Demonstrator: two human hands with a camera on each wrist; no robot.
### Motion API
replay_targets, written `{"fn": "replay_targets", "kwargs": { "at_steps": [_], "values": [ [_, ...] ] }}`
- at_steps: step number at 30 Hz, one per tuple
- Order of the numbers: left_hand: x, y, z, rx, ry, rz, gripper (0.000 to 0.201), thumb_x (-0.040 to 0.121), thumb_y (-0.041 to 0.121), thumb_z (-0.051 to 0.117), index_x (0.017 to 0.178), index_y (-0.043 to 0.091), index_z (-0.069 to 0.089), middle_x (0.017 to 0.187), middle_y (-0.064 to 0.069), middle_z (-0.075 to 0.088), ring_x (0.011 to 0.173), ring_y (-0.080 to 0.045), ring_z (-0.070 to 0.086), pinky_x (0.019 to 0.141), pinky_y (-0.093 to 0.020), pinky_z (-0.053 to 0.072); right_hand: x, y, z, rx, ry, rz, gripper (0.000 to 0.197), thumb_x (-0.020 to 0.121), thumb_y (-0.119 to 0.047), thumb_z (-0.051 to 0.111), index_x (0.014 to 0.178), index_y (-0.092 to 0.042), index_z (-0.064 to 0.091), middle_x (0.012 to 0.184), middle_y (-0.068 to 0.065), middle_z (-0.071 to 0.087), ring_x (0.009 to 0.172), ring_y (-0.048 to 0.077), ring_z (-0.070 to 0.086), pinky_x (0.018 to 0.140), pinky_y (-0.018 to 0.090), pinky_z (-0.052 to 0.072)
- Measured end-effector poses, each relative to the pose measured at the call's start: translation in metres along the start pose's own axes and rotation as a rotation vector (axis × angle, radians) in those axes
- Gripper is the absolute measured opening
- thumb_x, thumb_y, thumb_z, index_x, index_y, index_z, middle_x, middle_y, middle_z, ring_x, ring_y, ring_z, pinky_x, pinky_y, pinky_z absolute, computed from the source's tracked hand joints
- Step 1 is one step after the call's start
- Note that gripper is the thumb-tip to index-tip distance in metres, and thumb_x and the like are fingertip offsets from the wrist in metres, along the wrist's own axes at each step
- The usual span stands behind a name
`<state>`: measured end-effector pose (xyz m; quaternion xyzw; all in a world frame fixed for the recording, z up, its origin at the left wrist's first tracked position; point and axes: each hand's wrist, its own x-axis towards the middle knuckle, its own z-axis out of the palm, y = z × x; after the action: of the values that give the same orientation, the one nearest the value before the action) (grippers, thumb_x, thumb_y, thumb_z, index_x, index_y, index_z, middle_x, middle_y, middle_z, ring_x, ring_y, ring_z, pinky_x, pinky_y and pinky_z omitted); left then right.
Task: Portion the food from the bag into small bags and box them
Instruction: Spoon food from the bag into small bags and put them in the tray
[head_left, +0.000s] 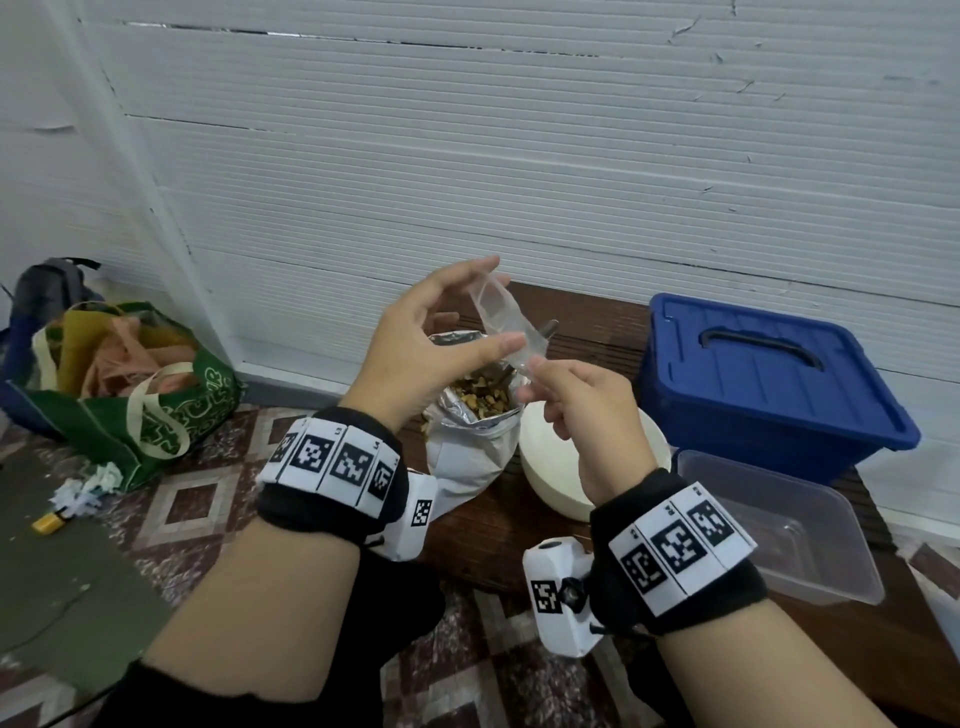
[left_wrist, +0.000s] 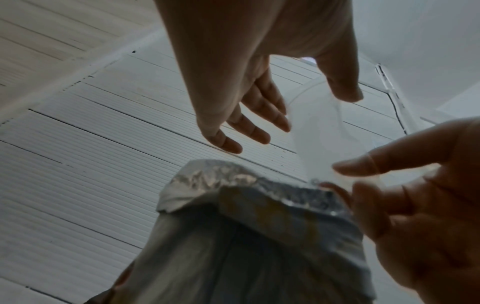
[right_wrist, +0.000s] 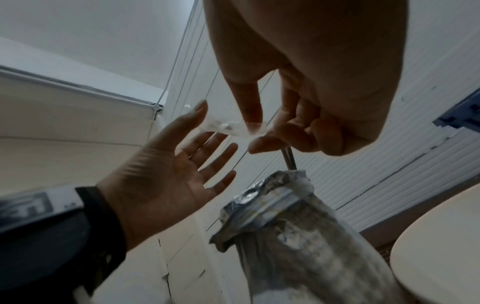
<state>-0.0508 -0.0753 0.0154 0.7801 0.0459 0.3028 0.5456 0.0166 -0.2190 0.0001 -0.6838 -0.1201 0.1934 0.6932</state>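
Observation:
An open foil bag (head_left: 478, 441) of mixed food stands on the wooden bench (head_left: 483, 530), a metal spoon handle (head_left: 548, 328) sticking out of it. Above it hangs a small clear bag (head_left: 498, 312), empty as far as I can see. My right hand (head_left: 576, 400) pinches its lower end between thumb and forefinger. My left hand (head_left: 431, 338) is spread, straight fingers and thumb at the bag's mouth. The wrist views show the small clear bag (left_wrist: 319, 133) (right_wrist: 226, 127) between both hands, over the foil bag (left_wrist: 259, 236) (right_wrist: 298, 236).
A white bowl (head_left: 550, 467) sits right of the foil bag. A clear plastic container (head_left: 779, 525) lies at the front right, with a blue lidded box (head_left: 769, 379) behind it. A green shopping bag (head_left: 130, 395) stands on the floor at left. The wall runs close behind.

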Motion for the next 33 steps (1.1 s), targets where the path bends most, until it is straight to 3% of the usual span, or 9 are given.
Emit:
{"fn": "replay_targets", "kwargs": {
  "at_steps": [5,10,13,19,23,26,28,30,33],
  "values": [
    [0.001,0.000,-0.007,0.045,0.119,0.068,0.064,0.068,0.026,0.084,0.125,0.025,0.057,0.120,0.004,0.064,0.115,-0.008,0.059,0.105,-0.035,0.044,0.001,-0.001,0.000,-0.146,0.195,-0.149,0.023,0.088,-0.034,0.064,0.079,-0.013,0.064,0.063,-0.007,0.055,0.051,-0.007,0.048,0.057,0.014,0.039],
    [0.005,-0.003,-0.014,0.422,0.086,0.244,0.060,0.068,0.022,0.085,0.123,0.023,0.061,0.113,0.005,0.058,0.109,-0.004,0.054,0.097,-0.010,0.036,-0.004,-0.020,0.009,-0.111,0.079,-0.328,0.018,0.086,-0.035,0.066,0.087,-0.018,0.072,0.078,-0.001,0.069,0.070,-0.002,0.059,0.064,0.008,0.044],
    [0.004,-0.005,-0.013,0.444,0.017,0.268,0.057,0.070,0.030,0.081,0.123,0.023,0.061,0.112,0.002,0.060,0.106,-0.005,0.055,0.094,-0.008,0.035,0.000,-0.026,0.016,-0.133,0.008,-0.313,0.011,0.085,-0.030,0.069,0.088,-0.021,0.074,0.081,-0.004,0.073,0.078,0.004,0.066,0.072,0.019,0.052],
    [0.003,-0.005,-0.015,0.430,-0.027,0.207,0.075,0.060,0.046,0.083,0.128,0.024,0.060,0.113,0.008,0.061,0.109,-0.001,0.054,0.096,-0.008,0.036,0.011,-0.022,0.020,-0.193,0.081,-0.303,0.006,0.084,-0.022,0.069,0.079,-0.023,0.073,0.073,-0.001,0.072,0.075,0.013,0.067,0.075,0.036,0.056],
    [0.002,-0.005,-0.015,0.411,0.029,0.187,0.061,0.063,0.045,0.082,0.118,0.025,0.065,0.111,0.010,0.065,0.106,-0.001,0.057,0.093,-0.007,0.038,0.011,-0.022,0.021,-0.189,0.079,-0.321,0.007,0.086,-0.023,0.067,0.081,-0.022,0.073,0.072,-0.002,0.070,0.073,0.007,0.064,0.074,0.027,0.053],
    [0.003,-0.006,-0.022,0.425,0.128,0.146,0.053,0.067,0.038,0.083,0.116,0.026,0.067,0.111,0.009,0.065,0.105,-0.003,0.057,0.092,-0.011,0.041,0.013,-0.020,0.018,-0.151,0.210,-0.355,0.003,0.087,-0.026,0.065,0.090,-0.025,0.066,0.072,-0.006,0.062,0.068,-0.004,0.056,0.070,0.020,0.046],
    [0.004,-0.008,-0.030,0.440,0.188,0.110,0.055,0.068,0.037,0.083,0.118,0.024,0.066,0.111,0.009,0.064,0.104,-0.003,0.057,0.092,-0.011,0.042,0.021,-0.013,0.013,-0.233,0.320,-0.367,0.020,0.085,-0.031,0.067,0.102,-0.027,0.058,0.082,-0.004,0.055,0.083,0.004,0.054,0.080,0.026,0.046],
    [0.005,-0.011,-0.036,0.476,0.193,0.054,0.058,0.067,0.039,0.082,0.120,0.023,0.064,0.109,0.009,0.063,0.099,0.002,0.056,0.087,-0.004,0.040,0.031,-0.005,0.008,-0.407,0.302,-0.322,0.038,0.083,-0.039,0.068,0.115,-0.026,0.055,0.096,-0.001,0.051,0.097,0.015,0.050,0.089,0.030,0.042],
    [0.006,-0.019,-0.041,0.545,0.091,-0.059,0.061,0.067,0.044,0.079,0.123,0.026,0.061,0.106,0.014,0.059,0.091,0.012,0.050,0.078,0.002,0.036,0.043,0.005,0.006,-0.580,0.148,-0.330,0.022,0.087,-0.036,0.065,0.104,-0.023,0.066,0.097,0.003,0.060,0.097,0.017,0.054,0.079,0.024,0.038]
  ]
}}
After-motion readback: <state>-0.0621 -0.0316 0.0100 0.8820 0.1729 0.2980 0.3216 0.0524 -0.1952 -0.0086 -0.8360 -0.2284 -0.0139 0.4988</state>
